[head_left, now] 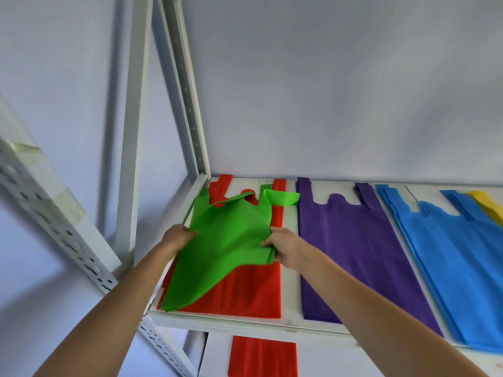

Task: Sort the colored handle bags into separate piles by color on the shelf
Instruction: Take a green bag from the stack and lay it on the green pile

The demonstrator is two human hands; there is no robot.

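A green handle bag (226, 246) is held tilted above the red pile (255, 292) at the left end of the white shelf (290, 295). My left hand (178, 236) pinches its left edge and my right hand (283, 247) grips its right edge. The green bag's lower corner hangs down to the shelf's front left corner. To the right lie a purple pile (353, 248), then a blue pile (457, 268). A yellow bag (488, 205) shows at the far right edge.
White slotted shelf uprights (190, 104) rise at the back left corner, and another upright (54, 221) slants at the left. On the lower shelf lies another red bag (262, 357). A plain wall stands behind the shelf.
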